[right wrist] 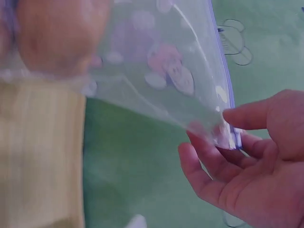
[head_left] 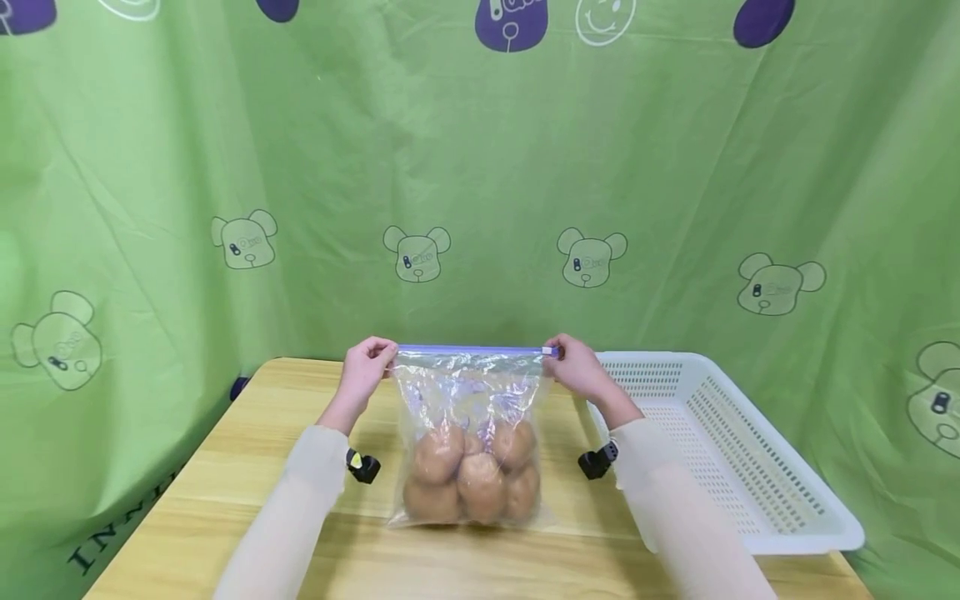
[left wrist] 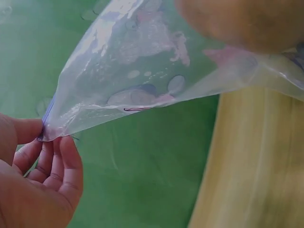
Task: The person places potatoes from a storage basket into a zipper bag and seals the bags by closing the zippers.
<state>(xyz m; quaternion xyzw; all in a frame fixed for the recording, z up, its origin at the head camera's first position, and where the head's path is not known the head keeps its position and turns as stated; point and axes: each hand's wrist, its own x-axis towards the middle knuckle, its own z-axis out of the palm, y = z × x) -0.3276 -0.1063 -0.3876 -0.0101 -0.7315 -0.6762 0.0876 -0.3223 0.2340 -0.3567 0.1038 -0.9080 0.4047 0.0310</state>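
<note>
A clear zip bag [head_left: 471, 392] with a blue-purple slider strip along its top is held up by both top corners. Several round brown items [head_left: 481, 487], potato-like, fill its lower half. My left hand [head_left: 367, 367] pinches the top left corner between thumb and fingers; the left wrist view shows this hand [left wrist: 45, 166] at the bag's tip. At the opposite corner, beside the white slider [head_left: 550, 351], my right hand [head_left: 576, 367] pinches the bag. In the right wrist view the thumb and fingers of that hand [right wrist: 256, 156] grip the strip's end.
On the right of the wooden table [head_left: 247, 500] stands a white perforated plastic basket [head_left: 813, 492], close to the right forearm. Behind the table hangs a green curtain [head_left: 480, 150] with bear prints. Black wrist cameras [head_left: 363, 467] sit under both wrists.
</note>
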